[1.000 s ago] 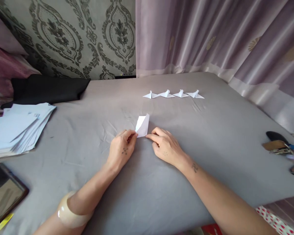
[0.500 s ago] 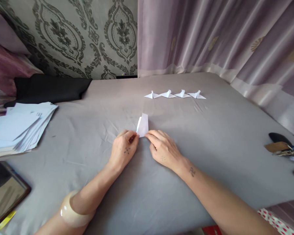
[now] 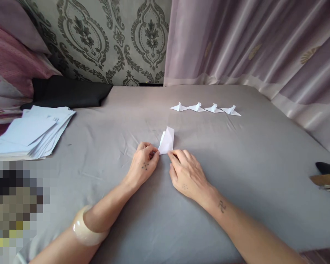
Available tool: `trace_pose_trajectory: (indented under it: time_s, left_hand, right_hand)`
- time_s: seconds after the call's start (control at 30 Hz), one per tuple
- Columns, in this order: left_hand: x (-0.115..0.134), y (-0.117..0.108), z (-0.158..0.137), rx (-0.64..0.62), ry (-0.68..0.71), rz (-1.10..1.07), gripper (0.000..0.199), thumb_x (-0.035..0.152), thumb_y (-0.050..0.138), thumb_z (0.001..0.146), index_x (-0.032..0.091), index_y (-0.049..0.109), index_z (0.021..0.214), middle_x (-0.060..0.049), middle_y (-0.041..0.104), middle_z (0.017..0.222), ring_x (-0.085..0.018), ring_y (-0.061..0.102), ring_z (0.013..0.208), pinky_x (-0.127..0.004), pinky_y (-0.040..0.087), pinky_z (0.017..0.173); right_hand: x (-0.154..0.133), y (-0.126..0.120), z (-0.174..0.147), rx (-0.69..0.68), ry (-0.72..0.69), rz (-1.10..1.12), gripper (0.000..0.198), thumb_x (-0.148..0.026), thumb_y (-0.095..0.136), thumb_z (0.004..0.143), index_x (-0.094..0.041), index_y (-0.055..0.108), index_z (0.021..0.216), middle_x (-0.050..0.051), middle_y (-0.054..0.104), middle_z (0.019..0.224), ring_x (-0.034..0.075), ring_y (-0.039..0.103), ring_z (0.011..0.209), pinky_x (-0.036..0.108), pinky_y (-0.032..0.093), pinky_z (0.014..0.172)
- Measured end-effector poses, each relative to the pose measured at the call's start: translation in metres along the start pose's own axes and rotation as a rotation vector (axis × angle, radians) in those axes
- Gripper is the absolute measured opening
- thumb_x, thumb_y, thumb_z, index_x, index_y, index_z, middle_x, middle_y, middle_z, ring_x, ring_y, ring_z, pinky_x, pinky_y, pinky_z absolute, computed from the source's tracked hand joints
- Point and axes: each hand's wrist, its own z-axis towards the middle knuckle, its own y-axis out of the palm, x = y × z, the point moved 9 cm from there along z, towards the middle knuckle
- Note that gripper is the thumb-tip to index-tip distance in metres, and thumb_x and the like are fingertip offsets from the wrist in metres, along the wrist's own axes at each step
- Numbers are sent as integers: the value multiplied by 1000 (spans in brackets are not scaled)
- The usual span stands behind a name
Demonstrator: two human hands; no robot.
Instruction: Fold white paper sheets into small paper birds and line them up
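Observation:
A small folded piece of white paper lies on the grey cloth in front of me, its top narrowed to a slanted point and a crease running across it. My left hand pinches its lower left corner between thumb and curled fingers. At the lower right edge, the index fingertip of my right hand rests on the paper. The other fingers of that hand are stretched out over the cloth, with the thumb apart from the index finger. Beyond the hands, several folded white paper birds stand in a row.
A stack of white paper sheets lies at the left, before a black folded item. Keys with a brown tag sit at the right edge. Patterned wallpaper and a purple curtain border the cloth-covered surface. A blurred patch hides the lower left.
The view has shifted, so everything sits further right. My right index fingertip has slid slightly inward along the paper's lower edge. A diagonal crease now shows more plainly on the paper.

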Motion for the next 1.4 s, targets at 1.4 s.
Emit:
trace_pose_trajectory:
  time_s: [1.4]
  left_hand:
    - [-7,0,5,-29,-47,3,12,24,59,81,17,67,76,-8,54,101,-20,57,95,-35,49,85]
  right_hand:
    - [-7,4,0,-54,29,-75,44,-21,40,93,-9,52,134,14,59,118,26,49,95,41,43,82]
